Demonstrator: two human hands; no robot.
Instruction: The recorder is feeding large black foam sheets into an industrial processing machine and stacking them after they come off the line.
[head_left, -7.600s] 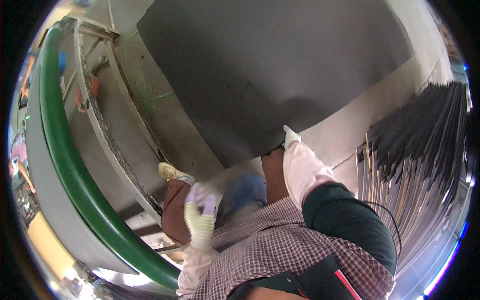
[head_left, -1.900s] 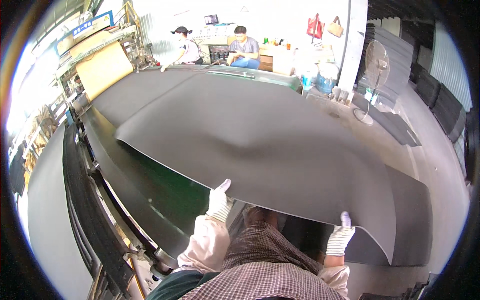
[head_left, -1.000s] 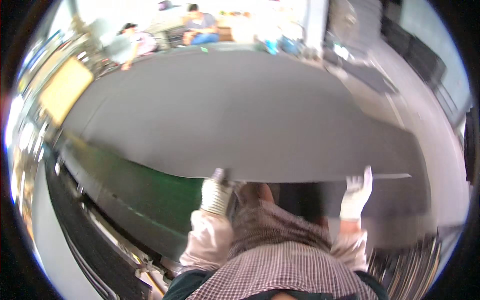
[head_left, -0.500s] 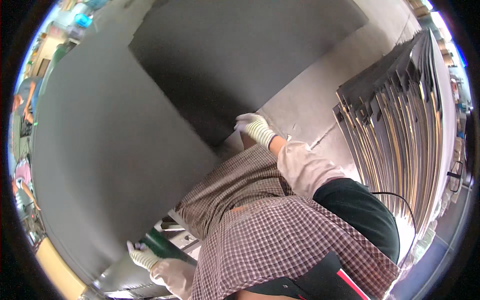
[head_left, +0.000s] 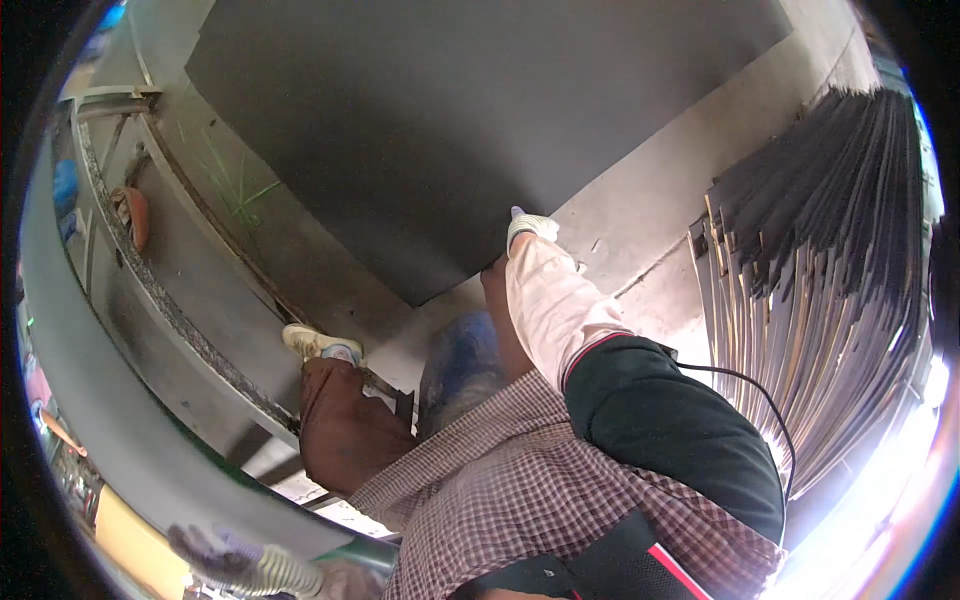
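Observation:
A large flat black sheet (head_left: 470,110) stretches away in front of me, its near corner pointing toward my legs. My right hand (head_left: 533,228), in a striped glove, is at the sheet's near right edge. One fingertip lies on top of the sheet; the other fingers are mostly hidden, and the hand appears closed on the edge. At the lower left, my left hand (head_left: 235,562), gloved too, is over the rounded grey machine edge (head_left: 290,515). Motion smears its fingers, and nothing can be made out in them.
A tall stack of black-topped sheets with pale edges (head_left: 810,270) stands at the right. On the left runs a metal frame (head_left: 190,230) with bars. My shoe (head_left: 318,343) is beside it. A blue rounded object (head_left: 462,370) sits between my legs. A black cable (head_left: 765,385) hangs by my right arm.
The black sheet that covered the left side is gone from there, uncovering the frame and my shoe. My left hand has moved down and left; my right hand shifted slightly right along the sheet's edge.

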